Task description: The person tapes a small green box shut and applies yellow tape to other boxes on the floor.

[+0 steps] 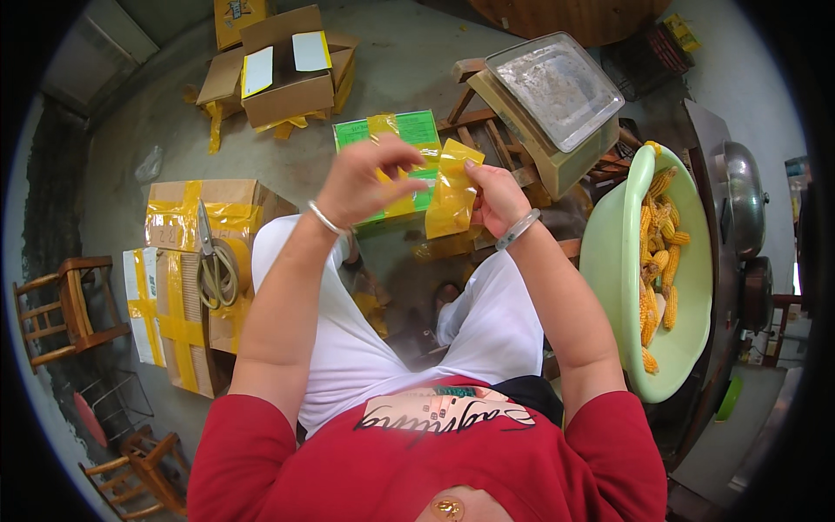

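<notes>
A strip of yellow packing tape (450,196) hangs from my right hand (501,199), pinched between thumb and fingers near its upper edge. My left hand (372,179) hovers to the left of the strip, with thumb and fingers curved and apart and nothing seen between them. Beneath both hands stands a green cardboard box (349,134), banded with yellow tape and partly hidden by my left hand. Scissors (207,251) and a roll of yellow tape (241,261) rest on taped cartons (176,228) beside my left leg.
On the right, a light-green plastic basin (607,274) holds several corn cobs (655,254). A platform scale with a metal pan (554,88) stands ahead on the right. Open cartons (287,98) lie ahead on the left. Wooden chairs (85,307) line the left side.
</notes>
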Motion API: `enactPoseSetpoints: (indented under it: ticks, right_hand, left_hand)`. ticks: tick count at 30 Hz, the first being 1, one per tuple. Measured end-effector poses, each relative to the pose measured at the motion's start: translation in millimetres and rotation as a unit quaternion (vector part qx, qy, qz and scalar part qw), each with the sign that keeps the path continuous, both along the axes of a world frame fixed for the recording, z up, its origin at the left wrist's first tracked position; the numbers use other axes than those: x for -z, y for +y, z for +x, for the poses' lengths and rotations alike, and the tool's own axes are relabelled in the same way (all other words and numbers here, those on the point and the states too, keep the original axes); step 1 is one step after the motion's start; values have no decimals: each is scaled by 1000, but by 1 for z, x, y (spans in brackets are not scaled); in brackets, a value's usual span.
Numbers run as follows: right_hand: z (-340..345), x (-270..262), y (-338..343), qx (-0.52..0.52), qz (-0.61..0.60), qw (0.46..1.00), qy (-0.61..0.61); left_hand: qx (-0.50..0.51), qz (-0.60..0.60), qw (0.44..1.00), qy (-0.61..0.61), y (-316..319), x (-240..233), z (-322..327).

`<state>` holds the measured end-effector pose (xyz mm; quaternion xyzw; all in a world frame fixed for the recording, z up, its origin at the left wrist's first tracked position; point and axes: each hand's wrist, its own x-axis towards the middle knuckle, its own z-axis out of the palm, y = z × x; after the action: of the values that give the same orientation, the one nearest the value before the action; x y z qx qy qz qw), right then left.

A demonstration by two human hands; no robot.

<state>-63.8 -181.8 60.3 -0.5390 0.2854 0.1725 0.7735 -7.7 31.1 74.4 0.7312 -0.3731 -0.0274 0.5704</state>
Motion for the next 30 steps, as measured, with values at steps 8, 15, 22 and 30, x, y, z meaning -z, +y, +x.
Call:
enactPoseSetpoints:
  ticks: [8, 15, 22, 30]
  right_hand:
    - [3, -7, -3, 15, 8, 1000, -14]
    - [5, -2, -6, 24, 16, 999, -20]
    - [10, 3, -29, 121, 40, 990, -61]
    - [11, -8, -60, 132, -4, 978, -161]
  left_hand:
    - [2, 141, 937, -319, -39, 8, -29]
    - [-16, 99, 950, -296, -45, 17, -32]
    - [7, 31, 974, -226, -42, 12, -36]
    - [299, 317, 882, -181, -51, 54, -82]
